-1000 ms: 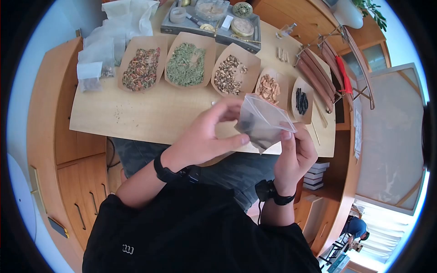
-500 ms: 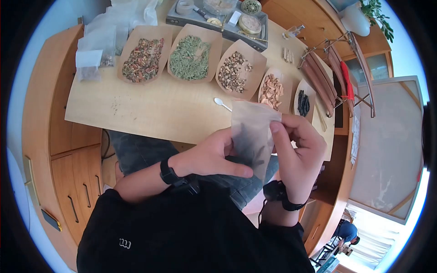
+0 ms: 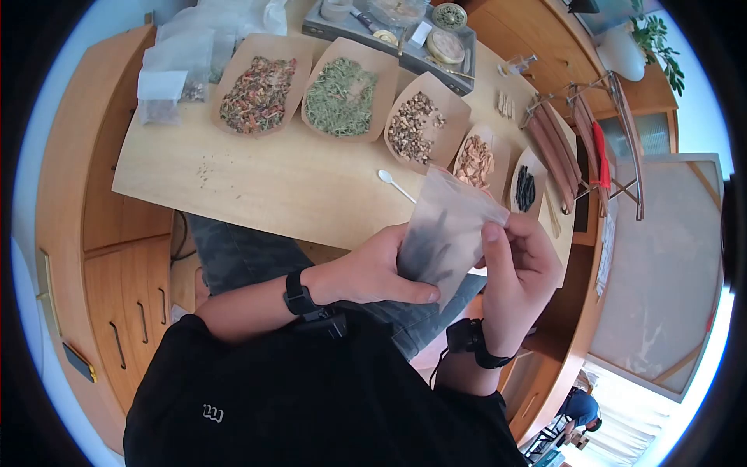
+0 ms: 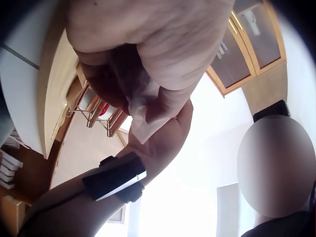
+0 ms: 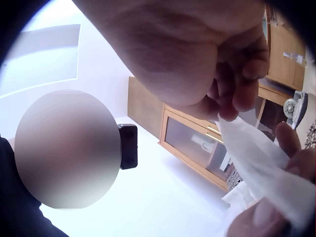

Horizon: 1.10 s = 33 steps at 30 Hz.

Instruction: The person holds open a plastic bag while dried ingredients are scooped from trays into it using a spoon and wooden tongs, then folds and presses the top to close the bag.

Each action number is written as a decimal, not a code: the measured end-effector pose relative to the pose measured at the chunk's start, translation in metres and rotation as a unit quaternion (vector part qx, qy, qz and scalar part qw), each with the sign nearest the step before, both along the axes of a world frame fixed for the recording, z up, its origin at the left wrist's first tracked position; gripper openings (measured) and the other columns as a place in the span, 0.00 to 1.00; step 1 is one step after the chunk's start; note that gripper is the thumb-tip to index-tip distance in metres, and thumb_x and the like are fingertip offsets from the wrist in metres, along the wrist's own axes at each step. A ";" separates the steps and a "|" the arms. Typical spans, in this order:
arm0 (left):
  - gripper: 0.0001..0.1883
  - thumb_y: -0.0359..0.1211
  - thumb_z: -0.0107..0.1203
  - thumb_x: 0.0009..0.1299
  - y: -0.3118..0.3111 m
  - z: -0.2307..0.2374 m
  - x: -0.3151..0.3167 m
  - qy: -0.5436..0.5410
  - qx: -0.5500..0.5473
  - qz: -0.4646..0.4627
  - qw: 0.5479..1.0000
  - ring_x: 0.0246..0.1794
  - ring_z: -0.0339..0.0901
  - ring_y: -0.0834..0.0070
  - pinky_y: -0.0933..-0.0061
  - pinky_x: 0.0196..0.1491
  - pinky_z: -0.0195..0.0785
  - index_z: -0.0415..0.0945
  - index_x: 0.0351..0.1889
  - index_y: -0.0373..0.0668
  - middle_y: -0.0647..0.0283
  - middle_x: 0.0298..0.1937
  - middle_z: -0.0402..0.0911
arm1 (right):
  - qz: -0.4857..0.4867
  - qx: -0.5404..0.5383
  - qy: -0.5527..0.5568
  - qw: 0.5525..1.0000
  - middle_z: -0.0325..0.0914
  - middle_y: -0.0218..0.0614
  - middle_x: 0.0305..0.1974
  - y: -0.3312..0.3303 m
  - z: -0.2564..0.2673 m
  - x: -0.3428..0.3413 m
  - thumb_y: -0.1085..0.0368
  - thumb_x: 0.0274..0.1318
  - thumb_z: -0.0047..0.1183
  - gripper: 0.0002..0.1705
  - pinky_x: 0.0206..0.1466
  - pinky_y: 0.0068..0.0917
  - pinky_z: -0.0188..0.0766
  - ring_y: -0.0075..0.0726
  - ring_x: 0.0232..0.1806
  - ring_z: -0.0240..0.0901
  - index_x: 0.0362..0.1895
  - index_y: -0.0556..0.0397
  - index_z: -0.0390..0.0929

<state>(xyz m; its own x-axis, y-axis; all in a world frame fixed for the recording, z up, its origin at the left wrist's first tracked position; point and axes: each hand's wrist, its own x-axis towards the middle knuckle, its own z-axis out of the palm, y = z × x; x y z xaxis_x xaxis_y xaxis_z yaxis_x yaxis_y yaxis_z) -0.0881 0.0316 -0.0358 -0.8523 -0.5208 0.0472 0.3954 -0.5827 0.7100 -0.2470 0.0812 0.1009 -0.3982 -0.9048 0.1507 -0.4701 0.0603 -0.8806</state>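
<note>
Above the table's front edge, both hands hold a translucent plastic pouch (image 3: pixel 454 222) with dark pieces showing through its lower half. My left hand (image 3: pixel 366 267) grips the pouch low on its left side, thumb across the front and the other fingers hidden behind. At the upper right edge, my right hand (image 3: pixel 523 257) pinches the plastic between thumb and curled fingers. The right wrist view shows that hand's fingertips on a corner of the pouch (image 5: pixel 256 158). A white spoon (image 3: pixel 395 185) lies on the table just left of the pouch.
Paper trays of dried reddish herb mix (image 3: pixel 258 97), green herb (image 3: pixel 340 97), pale brown chunks (image 3: pixel 416 128), orange-tan slices (image 3: pixel 475 162) and black sticks (image 3: pixel 525 189) line the table (image 3: pixel 288 175). Filled clear bags (image 3: pixel 175 66) sit back left; a grey tray (image 3: pixel 342 33) stands behind.
The left thumb has come onto the pouch's front, and the pouch has turned from a slanted mouth to more upright, then leaned right. The spoon has come into full sight as the head view shifted.
</note>
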 end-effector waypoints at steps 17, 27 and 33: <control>0.17 0.37 0.62 0.89 -0.026 0.017 0.007 0.041 -0.083 0.172 0.981 0.59 0.85 0.77 0.68 0.65 0.78 0.88 0.64 0.33 0.59 0.59 0.91 | 0.016 -0.006 -0.079 0.997 0.81 0.29 0.34 0.023 0.000 -0.013 0.72 0.70 0.61 0.04 0.39 0.22 0.70 0.22 0.32 0.74 0.43 0.62 0.83; 0.16 0.38 0.58 0.91 -0.025 0.022 0.021 -0.013 -0.105 0.238 0.966 0.44 0.77 0.84 0.74 0.49 0.71 0.88 0.55 0.32 0.68 0.43 0.86 | 0.074 -0.065 0.080 0.992 0.81 0.32 0.32 0.007 -0.010 -0.010 0.70 0.70 0.72 0.08 0.39 0.24 0.65 0.23 0.33 0.71 0.39 0.62 0.88; 0.20 0.42 0.55 0.92 -0.021 0.023 0.023 -0.035 -0.238 0.335 0.911 0.49 0.83 0.74 0.70 0.54 0.74 0.92 0.52 0.34 0.59 0.50 0.89 | 0.079 -0.067 0.005 0.995 0.78 0.30 0.29 0.004 -0.018 -0.009 0.66 0.73 0.72 0.12 0.38 0.23 0.62 0.22 0.31 0.68 0.37 0.61 0.86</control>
<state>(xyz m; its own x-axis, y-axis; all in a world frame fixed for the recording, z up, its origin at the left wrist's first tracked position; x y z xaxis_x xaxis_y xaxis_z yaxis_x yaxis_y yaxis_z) -0.0655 0.0109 -0.0127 -0.3610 -0.8597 0.3613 0.4934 0.1527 0.8563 -0.2561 0.0856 0.0828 -0.2508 -0.9275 0.2771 -0.4732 -0.1323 -0.8709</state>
